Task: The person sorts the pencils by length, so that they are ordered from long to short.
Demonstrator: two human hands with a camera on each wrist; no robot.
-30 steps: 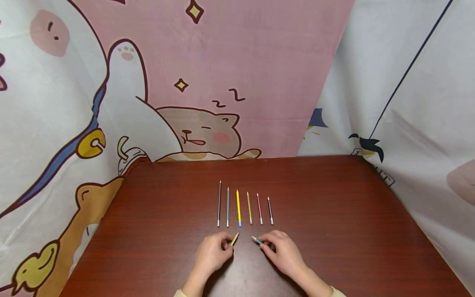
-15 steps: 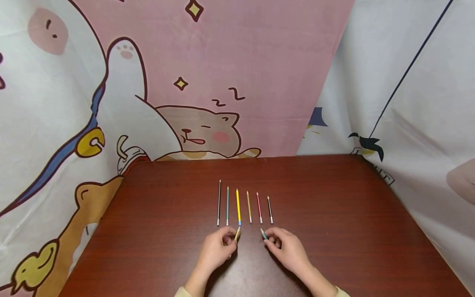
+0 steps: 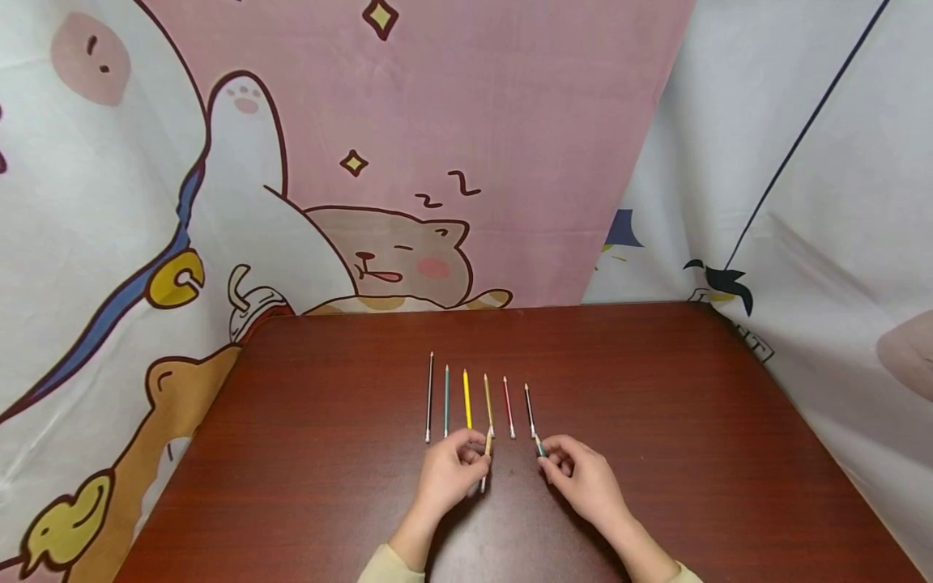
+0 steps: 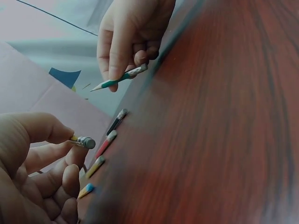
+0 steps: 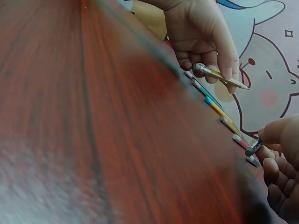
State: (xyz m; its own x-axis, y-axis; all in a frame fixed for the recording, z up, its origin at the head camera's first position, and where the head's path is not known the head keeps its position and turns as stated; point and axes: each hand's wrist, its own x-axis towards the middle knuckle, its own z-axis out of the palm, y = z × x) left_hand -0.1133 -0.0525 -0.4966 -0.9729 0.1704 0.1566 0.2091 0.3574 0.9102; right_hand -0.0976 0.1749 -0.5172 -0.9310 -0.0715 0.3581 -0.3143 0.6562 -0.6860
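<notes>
My left hand (image 3: 450,474) pinches a short yellow pencil (image 3: 487,453) between thumb and fingers, its tip pointing away from me. In the right wrist view the eraser end of this yellow pencil (image 5: 212,73) shows. A short green pencil (image 3: 539,446) is pinched in my right hand (image 3: 589,479); its sharpened tip and eraser end both show in the left wrist view. Ahead of the hands, several pencils lie side by side on the table. From left they are a long black pencil (image 3: 430,397), a teal one (image 3: 447,397), a bright yellow one (image 3: 467,397), a gold one (image 3: 488,397), a red one (image 3: 508,405) and a short black one (image 3: 530,409).
The brown wooden table (image 3: 692,453) extends on all sides of the row. A cartoon-printed cloth (image 3: 554,162) hangs behind the table's far edge, and white cloth (image 3: 838,243) hangs along the right side.
Both hands have moved right and slightly forward, carrying their pencils. The yellow pencil now nears the gold pencil's end, the green one the short black pencil's end. The row lies unchanged.
</notes>
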